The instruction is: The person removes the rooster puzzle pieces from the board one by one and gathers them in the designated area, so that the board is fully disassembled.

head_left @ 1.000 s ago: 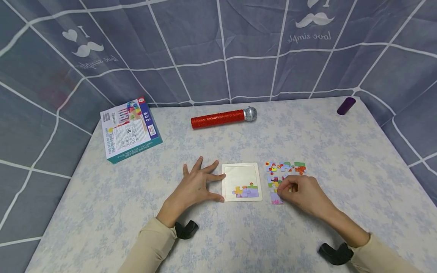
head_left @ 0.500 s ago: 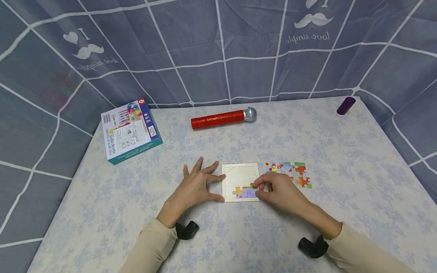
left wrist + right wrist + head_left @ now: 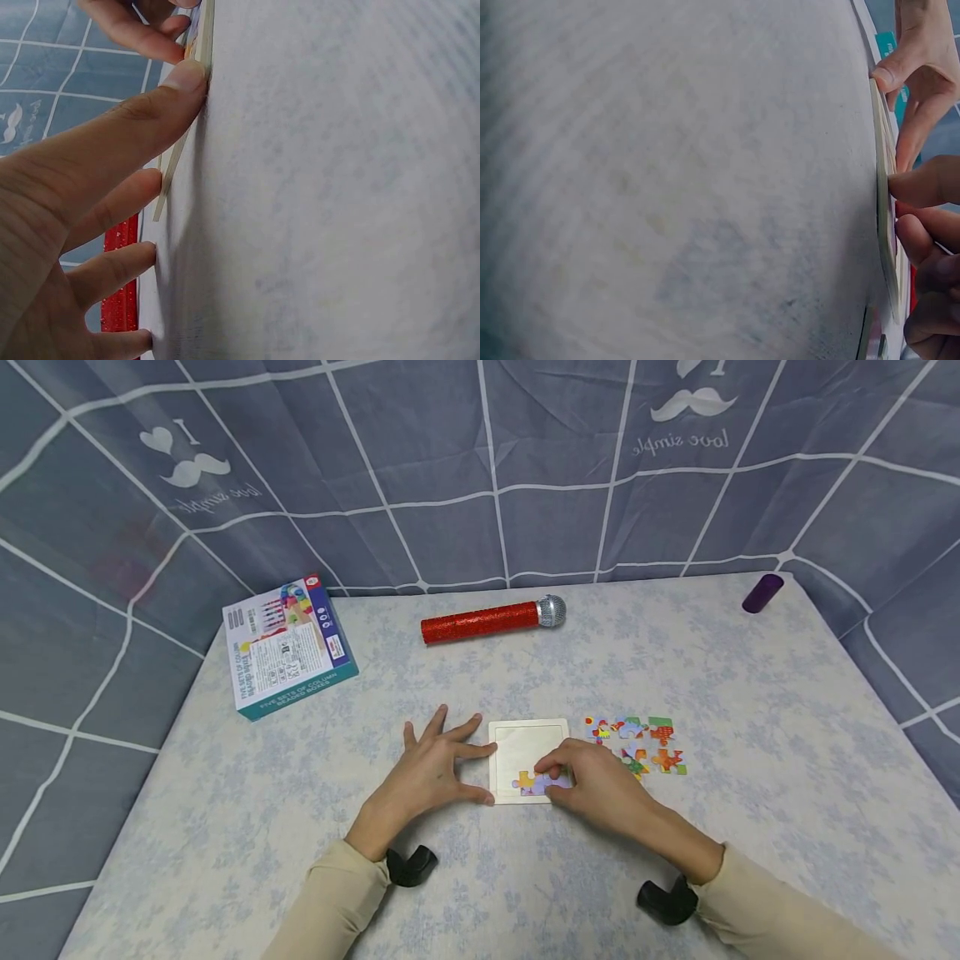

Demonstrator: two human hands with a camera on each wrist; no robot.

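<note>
My left hand lies at the left edge of a square pale wooden puzzle tray, thumb and one finger touching its rim, the other fingers spread. In the left wrist view the thumb of this hand presses the tray's edge. At the tray's lower right, my right hand has curled fingers, with thumb and fingertip about a lavender puzzle piece and the pieces joined to it. An orange-yellow piece shows beside it. The right hand covers part of the tray and of the loose pieces.
Several loose, colourful puzzle pieces lie right of the tray. Farther back are a red glittery microphone, a boxed bead set at left and a dark purple cylinder at right. A grey grid-patterned curtain hangs behind the table.
My right hand has moved left from the loose pieces to the tray's right edge, then farther left over the pieces in the tray. The left hand has stayed at the tray.
</note>
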